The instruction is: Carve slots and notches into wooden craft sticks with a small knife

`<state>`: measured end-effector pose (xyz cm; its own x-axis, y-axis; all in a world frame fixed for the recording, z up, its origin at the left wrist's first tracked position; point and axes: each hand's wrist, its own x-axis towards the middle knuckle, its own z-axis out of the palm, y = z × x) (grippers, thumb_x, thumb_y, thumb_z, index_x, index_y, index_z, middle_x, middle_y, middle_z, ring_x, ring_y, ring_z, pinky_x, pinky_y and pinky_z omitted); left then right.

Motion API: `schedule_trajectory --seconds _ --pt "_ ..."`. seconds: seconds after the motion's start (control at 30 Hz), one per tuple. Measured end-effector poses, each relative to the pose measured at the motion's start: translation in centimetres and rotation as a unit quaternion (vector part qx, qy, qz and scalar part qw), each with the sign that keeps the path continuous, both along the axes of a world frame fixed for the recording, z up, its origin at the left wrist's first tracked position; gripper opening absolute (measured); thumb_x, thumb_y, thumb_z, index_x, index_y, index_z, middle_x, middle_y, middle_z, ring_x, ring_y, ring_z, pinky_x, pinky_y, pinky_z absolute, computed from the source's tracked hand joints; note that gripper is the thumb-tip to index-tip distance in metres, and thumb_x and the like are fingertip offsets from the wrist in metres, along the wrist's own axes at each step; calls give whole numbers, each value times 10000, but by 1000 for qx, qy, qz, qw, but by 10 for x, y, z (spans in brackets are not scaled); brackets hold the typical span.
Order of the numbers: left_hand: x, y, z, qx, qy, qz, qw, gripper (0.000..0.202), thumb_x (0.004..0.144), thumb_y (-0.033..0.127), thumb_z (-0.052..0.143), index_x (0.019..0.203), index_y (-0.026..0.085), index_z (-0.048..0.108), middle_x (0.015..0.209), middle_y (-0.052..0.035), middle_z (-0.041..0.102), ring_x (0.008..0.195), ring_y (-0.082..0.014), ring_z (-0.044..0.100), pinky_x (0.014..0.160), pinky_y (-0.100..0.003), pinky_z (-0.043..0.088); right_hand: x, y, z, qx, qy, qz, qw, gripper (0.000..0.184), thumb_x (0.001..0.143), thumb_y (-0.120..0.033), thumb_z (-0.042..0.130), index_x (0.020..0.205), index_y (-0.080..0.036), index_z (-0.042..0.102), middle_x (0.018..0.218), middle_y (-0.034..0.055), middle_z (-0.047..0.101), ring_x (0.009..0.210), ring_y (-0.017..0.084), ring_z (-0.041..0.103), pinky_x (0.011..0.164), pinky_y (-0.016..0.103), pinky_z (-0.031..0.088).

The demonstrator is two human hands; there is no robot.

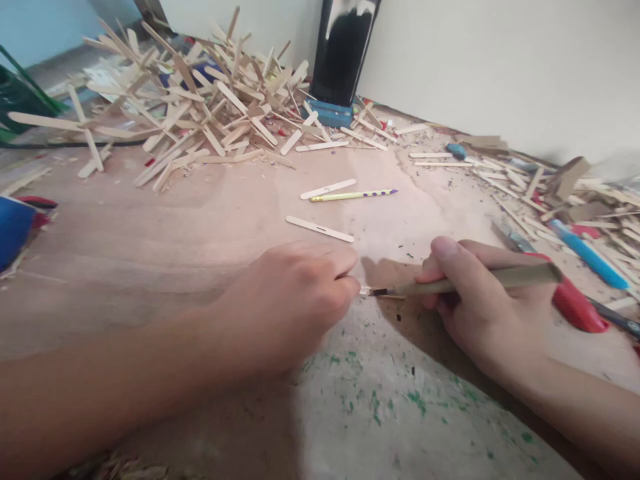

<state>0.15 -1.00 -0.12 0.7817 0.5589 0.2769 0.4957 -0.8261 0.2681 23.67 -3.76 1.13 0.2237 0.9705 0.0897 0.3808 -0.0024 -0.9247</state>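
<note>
My left hand (305, 293) is closed, knuckles up, low over the tabletop. From its fingertips the thin edge of a pale craft stick (397, 297) runs to the right; the rest is hidden by the fingers. My right hand (480, 300) grips a knife-like tool (435, 287) with a thick olive handle. Its narrow dark tip points left and lies against the stick, close to my left fingertips. Just beyond my hands lies a craft stick with a small slot in its middle (320, 229). Behind that are a yellow pencil (353, 195) and another craft stick (327, 189).
A large heap of craft sticks (215, 100) fills the back left. A black upright object (345, 53) stands on a blue base by the wall. At the right lie more sticks, a blue tube (590, 253) and a red-handled tool (580, 303). Green specks mark the near tabletop (370, 413).
</note>
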Motion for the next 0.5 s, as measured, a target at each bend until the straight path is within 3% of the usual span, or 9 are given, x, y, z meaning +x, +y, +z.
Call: schedule_trajectory --seconds 0.13,0.27,0.37,0.5 --pt "-1 1 1 6 17 -2 1000 312 1064 118 512 813 196 680 804 -26 567 685 -198 470 653 -372 351 1 -2 0 34 -25 38 998 454 997 -453 776 607 -223 757 465 6 604 384 105 505 361 237 339" --pt "-2 2 4 15 29 -17 999 252 1050 127 548 840 189 674 848 -34 611 729 -201 528 682 -369 379 2 -1 2 50 -38 61 996 471 1016 -474 761 614 -229 757 480 2 611 391 105 493 366 250 308" --pt "-2 3 5 33 38 -27 998 236 1015 79 557 822 191 636 839 -33 623 726 -202 544 671 -364 376 4 2 8 57 -29 93 994 506 1022 -572 732 647 -236 777 516 5 623 421 110 491 412 276 336" --pt "-1 5 5 54 48 -35 997 171 968 64 629 851 188 643 848 -38 665 745 -229 601 671 -375 411 5 16 21 49 -20 111 992 672 1056 -757 537 696 -254 797 630 50 661 611 181 612 593 343 476"
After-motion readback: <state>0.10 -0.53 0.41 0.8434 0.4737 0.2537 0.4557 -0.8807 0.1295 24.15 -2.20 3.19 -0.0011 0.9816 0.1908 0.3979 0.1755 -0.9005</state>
